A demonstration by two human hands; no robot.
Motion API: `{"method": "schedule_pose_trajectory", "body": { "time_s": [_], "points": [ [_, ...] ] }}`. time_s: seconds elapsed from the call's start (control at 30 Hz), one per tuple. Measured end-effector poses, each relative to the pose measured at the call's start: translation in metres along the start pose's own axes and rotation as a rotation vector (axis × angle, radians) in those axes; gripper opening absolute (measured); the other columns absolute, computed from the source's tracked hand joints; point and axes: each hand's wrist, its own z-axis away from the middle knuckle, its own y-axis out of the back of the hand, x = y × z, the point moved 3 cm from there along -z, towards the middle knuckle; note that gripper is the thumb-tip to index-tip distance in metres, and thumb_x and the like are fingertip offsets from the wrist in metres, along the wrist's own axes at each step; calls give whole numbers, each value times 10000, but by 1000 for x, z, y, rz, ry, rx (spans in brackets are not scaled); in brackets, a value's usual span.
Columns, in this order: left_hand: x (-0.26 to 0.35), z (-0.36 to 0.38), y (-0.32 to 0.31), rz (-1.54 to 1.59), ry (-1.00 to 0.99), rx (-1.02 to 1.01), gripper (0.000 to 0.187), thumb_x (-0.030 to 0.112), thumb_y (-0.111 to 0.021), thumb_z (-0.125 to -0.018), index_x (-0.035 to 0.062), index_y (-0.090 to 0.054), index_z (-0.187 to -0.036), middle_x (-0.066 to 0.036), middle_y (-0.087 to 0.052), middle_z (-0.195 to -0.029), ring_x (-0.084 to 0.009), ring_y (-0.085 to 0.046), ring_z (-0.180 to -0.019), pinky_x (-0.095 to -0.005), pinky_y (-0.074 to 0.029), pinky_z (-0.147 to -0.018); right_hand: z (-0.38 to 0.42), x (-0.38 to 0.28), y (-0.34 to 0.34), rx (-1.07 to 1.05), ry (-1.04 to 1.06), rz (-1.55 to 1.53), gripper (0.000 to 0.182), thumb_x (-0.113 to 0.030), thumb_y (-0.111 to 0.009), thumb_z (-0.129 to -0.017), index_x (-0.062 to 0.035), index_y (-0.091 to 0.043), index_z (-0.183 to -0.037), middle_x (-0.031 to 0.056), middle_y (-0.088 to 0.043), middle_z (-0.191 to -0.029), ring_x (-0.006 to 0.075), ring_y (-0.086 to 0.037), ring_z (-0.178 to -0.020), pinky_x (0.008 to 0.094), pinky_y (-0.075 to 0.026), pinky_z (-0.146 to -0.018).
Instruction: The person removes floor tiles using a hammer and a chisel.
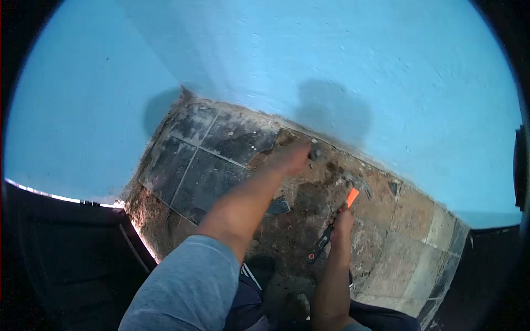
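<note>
My left hand (295,158) reaches forward near the base of the blue wall. Its fingers close around a small grey chunk (315,152), which looks like rubble or broken tile; blur hides its exact kind. In my right hand (343,222) is a hammer (353,195) with an orange and black handle, gripped partway along. Its metal head is over the brown, stripped floor, right of my left hand. A loose dark tile shard (278,206) lies below my left forearm.
Dark square tiles (207,171) cover the floor at left, beside the rough bare patch (309,201). Paler squares (395,259) extend to the right. A blue wall (331,55) rises behind, and another small dark shard (393,188) lies near its foot.
</note>
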Motion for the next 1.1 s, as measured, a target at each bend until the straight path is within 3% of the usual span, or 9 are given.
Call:
{"method": "schedule_pose_trajectory", "body": {
  "time_s": [0.07, 0.23, 0.37, 0.47, 0.57, 0.67, 0.77, 0.87, 1.1],
  "points": [
    [12, 3, -3, -29, 7, -148, 428, 147, -669, -883, -33, -542, -1250, -250, -609, -1178, -429, -580, -1145, -516, -457, -1001, -2, -1, 6, 21, 7, 52, 346, -396, -505, -1047, -89, -506, -886, 31, -466, -628, 177, -480, -476, 343, -406, -456],
    [3, -8, -55, -10, -66, 14, 618, 176, -670, -866, -36, -427, -1393, -275, -620, -1205, -443, -587, -1142, -543, -475, -968, -15, 6, 12, 27, -9, 21, 329, -367, -500, -1051, -84, -496, -883, 35, -459, -613, 174, -468, -463, 352, -385, -446],
    [6, -2, -43, 99, -4, -170, 799, 157, -672, -860, 3, -267, -1530, -278, -610, -1256, -444, -594, -1149, -539, -491, -959, -26, 16, 14, 26, -29, 1, 354, -410, -503, -1040, -103, -509, -864, 15, -447, -593, 168, -442, -452, 333, -366, -448],
    [-2, -3, -41, 90, -81, -123, 742, 88, -719, -797, 19, -386, -1456, -229, -633, -1214, -395, -578, -1198, -484, -470, -1021, -18, 10, 8, -2, -29, -24, 302, -346, -503, -1051, -88, -491, -894, 29, -450, -600, 180, -461, -448, 348, -382, -434],
    [7, 8, -19, 115, -19, -26, 764, 20, -734, -768, 30, -390, -1450, -228, -644, -1183, -404, -594, -1164, -479, -491, -976, -17, 13, 4, -10, -34, 7, 340, -409, -505, -1039, -106, -499, -884, 23, -448, -594, 174, -445, -459, 344, -371, -451],
    [10, -1, -12, -2, -18, -119, 734, 84, -738, -825, 58, -356, -1451, -287, -632, -1153, -444, -612, -1114, -521, -499, -930, -18, 14, 1, -7, -57, 34, 339, -412, -505, -1039, -109, -491, -887, 25, -446, -595, 180, -441, -460, 352, -375, -454],
    [-1, -8, -19, 35, 55, -66, 774, -24, -709, -783, 77, -381, -1478, -231, -632, -1206, -409, -618, -1119, -478, -520, -934, -15, 11, -4, -42, -35, 14, 363, -418, -511, -1043, -105, -466, -865, 25, -437, -583, 175, -435, -419, 356, -382, -412],
    [-10, -13, -28, 47, -22, -22, 754, -30, -694, -795, 107, -402, -1476, -228, -628, -1206, -407, -617, -1119, -486, -514, -941, -11, 8, -5, -65, -52, -10, 369, -426, -515, -1040, -101, -465, -871, 23, -437, -583, 177, -447, -421, 354, -384, -414],
    [-12, -12, -25, 146, -55, 137, 440, -9, -631, -835, 27, -575, -1270, -237, -636, -1153, -433, -598, -1105, -539, -490, -920, -6, 4, -7, -26, -27, 31, 344, -428, -514, -1037, -119, -493, -887, 4, -428, -595, 155, -414, -463, 329, -354, -452]
  ]
}}
